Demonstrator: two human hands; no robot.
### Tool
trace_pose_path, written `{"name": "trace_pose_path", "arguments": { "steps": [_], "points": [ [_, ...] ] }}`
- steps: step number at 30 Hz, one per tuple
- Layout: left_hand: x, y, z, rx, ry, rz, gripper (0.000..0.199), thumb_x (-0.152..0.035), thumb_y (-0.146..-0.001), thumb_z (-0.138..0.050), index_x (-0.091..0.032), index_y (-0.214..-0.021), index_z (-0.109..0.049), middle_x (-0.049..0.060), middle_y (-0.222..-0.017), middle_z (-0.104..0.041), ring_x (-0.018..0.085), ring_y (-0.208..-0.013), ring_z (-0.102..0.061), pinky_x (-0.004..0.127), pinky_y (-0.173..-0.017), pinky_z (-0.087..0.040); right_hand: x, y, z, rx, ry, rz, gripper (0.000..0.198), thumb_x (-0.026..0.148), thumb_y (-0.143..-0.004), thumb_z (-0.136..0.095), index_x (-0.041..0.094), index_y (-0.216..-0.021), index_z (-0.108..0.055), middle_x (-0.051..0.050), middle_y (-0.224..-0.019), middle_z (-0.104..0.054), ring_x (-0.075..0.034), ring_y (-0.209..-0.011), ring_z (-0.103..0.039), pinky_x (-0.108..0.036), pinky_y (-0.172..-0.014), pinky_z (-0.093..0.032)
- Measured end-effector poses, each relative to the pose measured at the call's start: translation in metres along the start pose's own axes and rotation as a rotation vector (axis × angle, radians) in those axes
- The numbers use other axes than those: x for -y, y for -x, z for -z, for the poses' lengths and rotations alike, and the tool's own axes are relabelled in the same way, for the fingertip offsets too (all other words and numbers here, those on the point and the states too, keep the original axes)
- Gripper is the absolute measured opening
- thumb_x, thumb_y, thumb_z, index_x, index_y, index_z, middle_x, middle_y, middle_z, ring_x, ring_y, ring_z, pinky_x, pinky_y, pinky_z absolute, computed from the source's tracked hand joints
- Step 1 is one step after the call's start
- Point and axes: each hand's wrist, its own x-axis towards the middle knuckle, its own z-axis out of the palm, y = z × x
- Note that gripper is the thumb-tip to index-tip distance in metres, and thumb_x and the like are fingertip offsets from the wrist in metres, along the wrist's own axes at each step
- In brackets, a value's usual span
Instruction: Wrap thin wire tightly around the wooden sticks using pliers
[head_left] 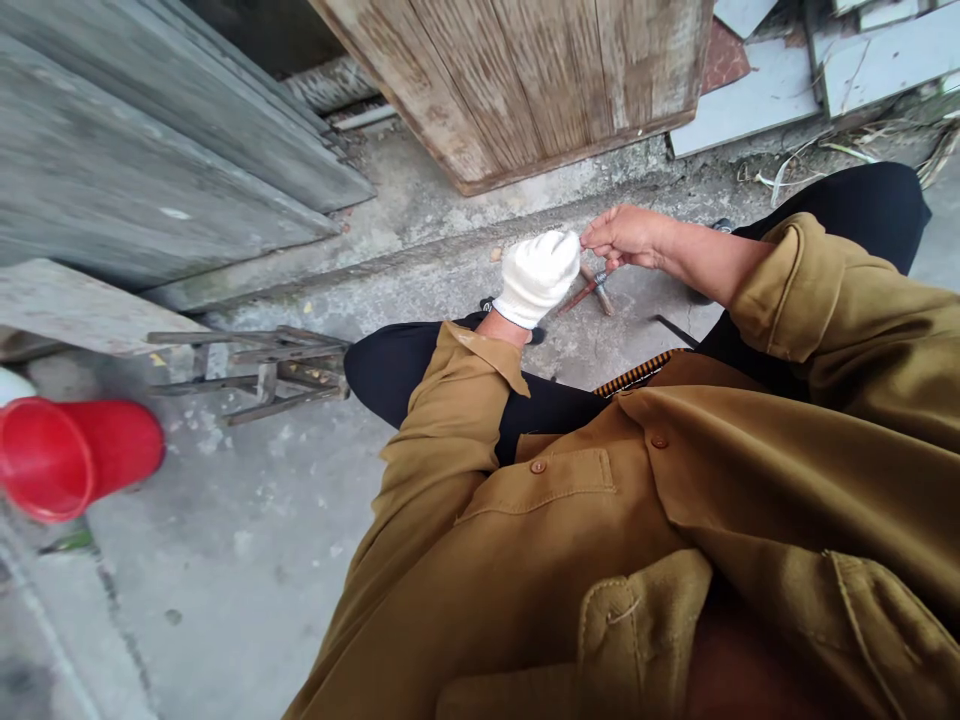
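My left hand (pixel 541 275) wears a white knitted glove and is curled closed over the ground between my knees. Bare and pinched together, the fingers of my right hand (pixel 624 236) meet the gloved fingers at their right edge. Whatever sits between the two hands is too small or too hidden to make out. Just below them on the concrete lies a hammer (pixel 598 287) with a rusty head and a reddish-brown handle, partly covered by the hands.
A weathered wooden panel (pixel 525 80) leans at the top, beside stacked white tiles (pixel 750 95). On the left are grey boards (pixel 150 170), a small wooden frame (pixel 262 372) lying by my knee, and a red bucket (pixel 124 445). A dark thin bar (pixel 675 331) lies near my right leg.
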Motion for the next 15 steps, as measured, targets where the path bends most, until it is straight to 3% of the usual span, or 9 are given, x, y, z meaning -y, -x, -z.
{"name": "trace_pose_path", "arguments": {
  "steps": [3, 6, 10, 15],
  "points": [
    [-0.011, -0.002, 0.009, -0.037, 0.295, 0.185, 0.027, -0.040, -0.103, -0.051, -0.021, -0.107, -0.070, 0.009, -0.092, -0.075, 0.020, -0.089, -0.073, 0.034, -0.080, -0.057, 0.003, -0.001, 0.005, -0.085, 0.317, 0.198, 0.016, 0.019, -0.091, -0.073, 0.016, -0.075, -0.070, 0.002, -0.058, -0.060, -0.010, -0.056, -0.052, -0.023, -0.059, -0.045],
    [-0.021, -0.004, 0.018, 0.048, 0.656, 0.442, 0.033, -0.048, -0.103, -0.051, -0.020, -0.099, -0.069, 0.004, -0.073, -0.070, 0.014, -0.063, -0.065, 0.026, -0.060, -0.050, 0.008, 0.001, 0.013, -0.078, 0.721, 0.412, 0.019, 0.027, -0.097, -0.065, 0.017, -0.095, -0.080, -0.005, -0.088, -0.078, -0.020, -0.088, -0.070, -0.030, -0.081, -0.052],
    [-0.019, -0.006, 0.018, 0.248, 1.007, 0.653, 0.039, -0.054, -0.094, -0.061, -0.018, -0.081, -0.067, 0.001, -0.057, -0.060, 0.010, -0.045, -0.053, 0.024, -0.046, -0.039, 0.009, 0.008, 0.019, 0.005, 1.171, 0.541, 0.036, 0.031, -0.104, -0.050, 0.018, -0.120, -0.080, -0.010, -0.120, -0.078, -0.027, -0.118, -0.067, -0.035, -0.093, -0.048],
    [-0.012, -0.006, 0.009, 0.329, 1.230, 0.774, 0.028, -0.039, -0.090, -0.062, -0.014, -0.078, -0.068, 0.004, -0.066, -0.068, 0.010, -0.051, -0.060, 0.022, -0.047, -0.042, 0.007, 0.016, 0.015, 0.017, 1.365, 0.586, 0.043, 0.033, -0.108, -0.040, 0.016, -0.123, -0.077, -0.012, -0.126, -0.075, -0.027, -0.117, -0.066, -0.034, -0.089, -0.045]
  ]
}}
